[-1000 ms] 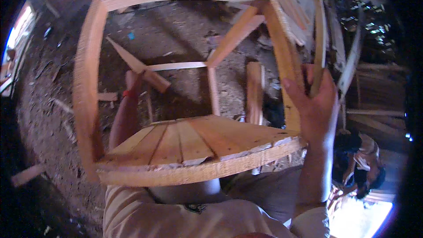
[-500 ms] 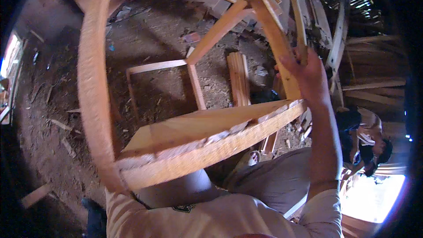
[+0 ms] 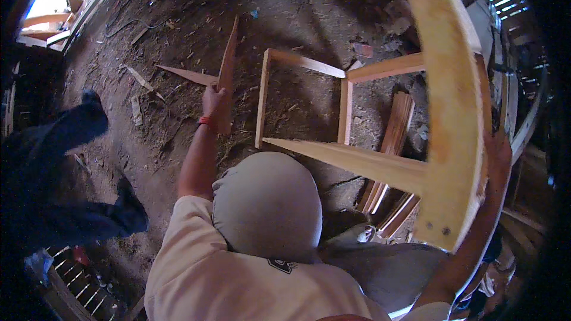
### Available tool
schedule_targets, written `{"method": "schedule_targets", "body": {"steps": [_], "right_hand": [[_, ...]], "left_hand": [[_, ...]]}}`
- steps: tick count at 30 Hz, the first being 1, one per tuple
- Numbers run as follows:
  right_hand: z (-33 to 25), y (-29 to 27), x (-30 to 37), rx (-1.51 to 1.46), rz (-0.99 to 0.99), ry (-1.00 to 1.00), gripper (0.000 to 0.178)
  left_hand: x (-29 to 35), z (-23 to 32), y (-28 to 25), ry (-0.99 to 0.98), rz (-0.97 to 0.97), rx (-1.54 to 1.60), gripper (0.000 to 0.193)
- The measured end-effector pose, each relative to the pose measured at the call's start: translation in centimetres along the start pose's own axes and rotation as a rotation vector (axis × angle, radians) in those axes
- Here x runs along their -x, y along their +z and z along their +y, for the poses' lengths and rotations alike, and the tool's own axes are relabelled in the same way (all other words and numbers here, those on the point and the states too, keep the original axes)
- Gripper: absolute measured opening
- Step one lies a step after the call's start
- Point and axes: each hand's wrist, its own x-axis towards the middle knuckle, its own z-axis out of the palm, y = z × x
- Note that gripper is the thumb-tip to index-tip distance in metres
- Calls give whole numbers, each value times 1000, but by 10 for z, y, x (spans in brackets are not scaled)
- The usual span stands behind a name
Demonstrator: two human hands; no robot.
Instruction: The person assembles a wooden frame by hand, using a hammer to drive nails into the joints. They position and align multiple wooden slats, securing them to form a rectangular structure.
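Observation:
My left hand, with a red band at the wrist, is closed around a long, tapered wooden piece above the dirt floor. A second pointed wooden strip meets it just above my fingers; whether I hold that one too I cannot tell. On the right stands a tilted frame of pale timber, its broad curved board nearest me and a long rail running left from it. My right hand grips the frame's far right side, its fingers mostly hidden behind the wood. Thinner bars form a square beyond my knee.
Several stacked wooden strips lie on the floor behind the frame. Wood scraps and shavings litter the ground. Another person's dark-trousered legs are at the left, and a person sits partly hidden at the lower right. Timber lines the right wall.
My view has turned left, and the frame now appears farther right. My left hand has come into view holding the tapered wooden piece. The hammer seen at my right hand no longer shows.

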Motion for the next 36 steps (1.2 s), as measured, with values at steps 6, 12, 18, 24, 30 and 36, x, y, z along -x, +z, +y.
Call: {"method": "schedule_targets", "body": {"steps": [6,12,18,24,30,36], "right_hand": [[43,-33,-9,107,39,28,36],[73,-40,-30,82,53,23,36],[102,-30,-48,35,33,-17,36],[96,24,-32,-109,-82,8,34],[-2,113,43,-355,-255,245,30],[6,147,65,-626,-309,253,28]], "left_hand": [[62,44,33,303,287,-180,36],[127,64,48,-98,-353,913,28],[153,127,8,-321,-456,815,31],[121,192,-115,-173,-273,840,27],[114,189,-142,18,-142,777,20],[124,170,-140,150,-74,726,15]]}}
